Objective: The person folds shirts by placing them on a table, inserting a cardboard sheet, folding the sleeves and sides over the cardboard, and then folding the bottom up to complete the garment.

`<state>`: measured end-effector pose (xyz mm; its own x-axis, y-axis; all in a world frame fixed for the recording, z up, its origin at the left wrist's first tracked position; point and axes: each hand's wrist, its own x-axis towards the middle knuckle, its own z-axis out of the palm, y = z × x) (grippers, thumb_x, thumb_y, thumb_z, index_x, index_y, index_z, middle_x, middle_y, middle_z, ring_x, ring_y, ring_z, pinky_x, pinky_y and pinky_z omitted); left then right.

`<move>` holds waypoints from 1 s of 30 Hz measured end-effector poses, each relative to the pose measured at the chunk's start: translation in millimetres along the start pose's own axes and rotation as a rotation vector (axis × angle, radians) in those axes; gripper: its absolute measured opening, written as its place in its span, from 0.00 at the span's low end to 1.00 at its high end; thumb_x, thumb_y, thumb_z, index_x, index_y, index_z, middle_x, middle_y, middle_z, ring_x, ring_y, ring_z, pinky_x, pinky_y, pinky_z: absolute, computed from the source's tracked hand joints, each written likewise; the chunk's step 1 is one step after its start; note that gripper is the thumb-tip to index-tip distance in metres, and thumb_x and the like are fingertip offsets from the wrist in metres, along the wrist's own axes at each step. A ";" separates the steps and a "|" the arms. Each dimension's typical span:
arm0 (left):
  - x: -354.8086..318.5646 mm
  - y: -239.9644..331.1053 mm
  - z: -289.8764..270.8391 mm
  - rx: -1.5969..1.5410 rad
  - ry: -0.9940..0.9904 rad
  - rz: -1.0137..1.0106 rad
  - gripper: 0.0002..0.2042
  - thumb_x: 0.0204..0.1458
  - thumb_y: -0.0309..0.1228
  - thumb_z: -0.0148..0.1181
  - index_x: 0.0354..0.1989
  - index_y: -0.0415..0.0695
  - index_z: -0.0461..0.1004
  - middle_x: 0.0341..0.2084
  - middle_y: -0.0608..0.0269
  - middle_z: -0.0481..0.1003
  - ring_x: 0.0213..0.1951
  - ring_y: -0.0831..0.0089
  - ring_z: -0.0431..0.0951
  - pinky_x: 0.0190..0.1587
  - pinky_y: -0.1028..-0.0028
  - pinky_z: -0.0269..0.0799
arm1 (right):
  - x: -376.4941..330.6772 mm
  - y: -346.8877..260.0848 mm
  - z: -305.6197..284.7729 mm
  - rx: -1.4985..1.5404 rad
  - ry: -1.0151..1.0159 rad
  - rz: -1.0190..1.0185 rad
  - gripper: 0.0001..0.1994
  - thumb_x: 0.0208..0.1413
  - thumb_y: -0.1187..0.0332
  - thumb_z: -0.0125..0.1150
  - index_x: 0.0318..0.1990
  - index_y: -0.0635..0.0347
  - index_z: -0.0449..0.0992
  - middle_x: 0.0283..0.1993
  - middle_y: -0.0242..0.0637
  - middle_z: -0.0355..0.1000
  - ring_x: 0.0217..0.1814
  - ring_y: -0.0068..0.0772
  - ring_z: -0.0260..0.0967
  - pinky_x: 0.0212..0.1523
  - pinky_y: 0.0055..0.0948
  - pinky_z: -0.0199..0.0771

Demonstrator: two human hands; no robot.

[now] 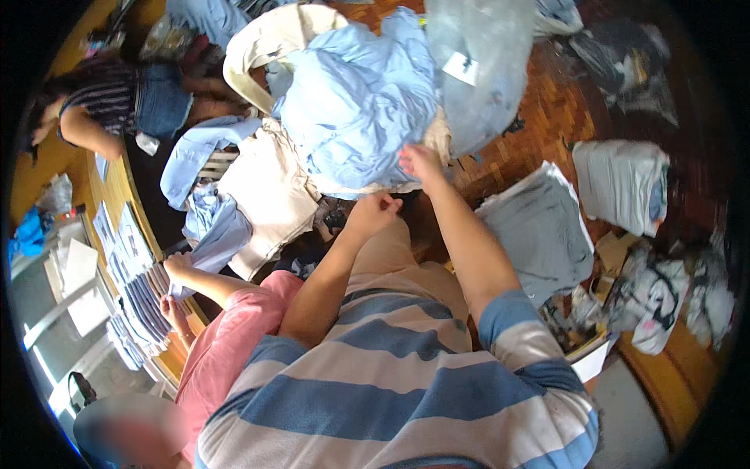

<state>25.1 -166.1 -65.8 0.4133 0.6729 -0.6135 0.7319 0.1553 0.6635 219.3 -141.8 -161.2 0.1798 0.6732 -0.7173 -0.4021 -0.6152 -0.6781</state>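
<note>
Striped blue-and-white shirt [398, 391] of the wearer nearest the camera. Blue cloth [359, 94], heaped and rumpled, lies ahead, just past both hands; it serves as landmark. Left hand [376, 217] sits just nearer the wearer than the cloth, fingers curled; cannot tell whether anything is pinched. Right hand [423, 166] is at the cloth's near right edge, fingers bent; contact or grip unclear. Cream cloth [269, 187] spreads left of the landmark, clear plastic bag [488, 86] right. Step in hand, as judged: sorting or gathering loose fabric. Next move calls for finding an edge and taking hold with both hands.
</note>
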 end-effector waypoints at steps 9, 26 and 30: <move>119.4 -53.4 -85.1 0.249 0.978 0.094 0.19 0.53 0.36 0.75 0.51 0.42 0.81 0.50 0.55 0.80 0.56 0.53 0.78 0.56 0.54 0.74 | 81.9 -61.9 18.4 -0.309 0.139 -0.187 0.18 0.65 0.58 0.67 0.45 0.68 0.80 0.37 0.41 0.82 0.41 0.34 0.80 0.43 0.36 0.79; 2.9 238.5 -337.9 -0.014 0.669 0.932 0.09 0.73 0.33 0.54 0.45 0.40 0.74 0.33 0.65 0.75 0.39 0.77 0.73 0.45 0.73 0.71 | -41.1 -184.3 70.2 -0.757 -0.022 -1.125 0.30 0.52 0.67 0.78 0.63 0.60 0.74 0.64 0.49 0.72 0.66 0.58 0.71 0.64 0.46 0.72; -32.4 255.8 -386.1 -0.302 0.665 1.009 0.13 0.74 0.37 0.52 0.53 0.39 0.75 0.40 0.70 0.74 0.48 0.79 0.72 0.53 0.76 0.68 | -43.7 -213.6 105.7 -0.631 -0.182 -1.218 0.18 0.57 0.66 0.75 0.52 0.61 0.79 0.54 0.45 0.78 0.58 0.54 0.76 0.57 0.43 0.76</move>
<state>-10.2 131.1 289.2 0.2994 0.8103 0.5038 0.0570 -0.5423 0.8383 202.5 3.6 32.0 -0.0175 0.9284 0.3713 0.4015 0.3466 -0.8478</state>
